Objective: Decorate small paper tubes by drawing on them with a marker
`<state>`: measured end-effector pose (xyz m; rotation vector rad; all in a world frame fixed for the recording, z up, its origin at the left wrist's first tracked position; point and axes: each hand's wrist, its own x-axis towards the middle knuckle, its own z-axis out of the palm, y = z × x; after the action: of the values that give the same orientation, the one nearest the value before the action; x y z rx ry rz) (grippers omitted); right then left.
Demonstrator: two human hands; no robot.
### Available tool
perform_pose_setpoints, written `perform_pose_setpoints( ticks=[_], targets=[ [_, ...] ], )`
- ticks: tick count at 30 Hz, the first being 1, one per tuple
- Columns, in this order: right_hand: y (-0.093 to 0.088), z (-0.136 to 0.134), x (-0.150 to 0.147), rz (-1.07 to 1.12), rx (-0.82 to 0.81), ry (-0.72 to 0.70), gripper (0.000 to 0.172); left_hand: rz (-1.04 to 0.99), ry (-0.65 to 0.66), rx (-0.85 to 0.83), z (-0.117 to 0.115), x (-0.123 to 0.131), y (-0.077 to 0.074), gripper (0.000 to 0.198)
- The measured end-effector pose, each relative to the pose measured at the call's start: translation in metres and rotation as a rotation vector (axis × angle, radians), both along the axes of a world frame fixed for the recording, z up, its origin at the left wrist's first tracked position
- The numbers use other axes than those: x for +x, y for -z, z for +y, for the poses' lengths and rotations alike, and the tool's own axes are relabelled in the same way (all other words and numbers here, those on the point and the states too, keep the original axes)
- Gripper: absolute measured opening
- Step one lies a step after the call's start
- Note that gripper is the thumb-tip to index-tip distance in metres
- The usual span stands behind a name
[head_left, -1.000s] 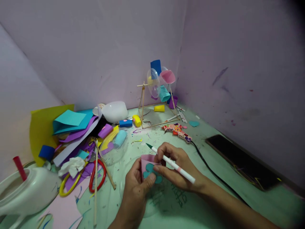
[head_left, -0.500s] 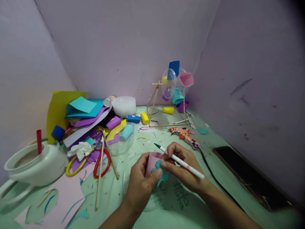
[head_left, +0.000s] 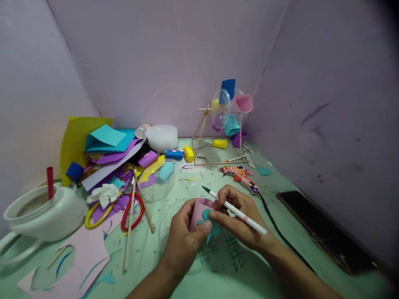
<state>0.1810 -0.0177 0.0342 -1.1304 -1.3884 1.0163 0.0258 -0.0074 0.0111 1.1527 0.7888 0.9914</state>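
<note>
One small pink paper-like tube [head_left: 197, 214] is over the green tabletop [head_left: 190, 189], left hand [head_left: 183, 241] fingers wrapped round it, right hand [head_left: 241, 227] pinching its teal lobed cutout [head_left: 215, 229] plus a green-tipped white marker [head_left: 238, 212], so shaping looks done, attaching maybe not.

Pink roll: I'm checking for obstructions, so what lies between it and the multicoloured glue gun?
In the head view, the right hand and its green-tipped marker lie between the pink roll and the glue gun, with green tabletop beyond the hand.
</note>
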Motion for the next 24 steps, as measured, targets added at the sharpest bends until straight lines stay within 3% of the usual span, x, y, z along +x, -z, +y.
perform_pose_setpoints(
  ticks=[19,24],
  targets=[
    [0.008,-0.005,-0.011,0.044,0.021,0.083,0.022,0.194,-0.047,0.05,0.0,0.002,-0.002,0.036],
    [0.005,-0.003,-0.012,0.093,-0.016,0.08,0.023,0.071,-0.001,-0.016,0.002,0.002,-0.002,0.04]
  ],
)
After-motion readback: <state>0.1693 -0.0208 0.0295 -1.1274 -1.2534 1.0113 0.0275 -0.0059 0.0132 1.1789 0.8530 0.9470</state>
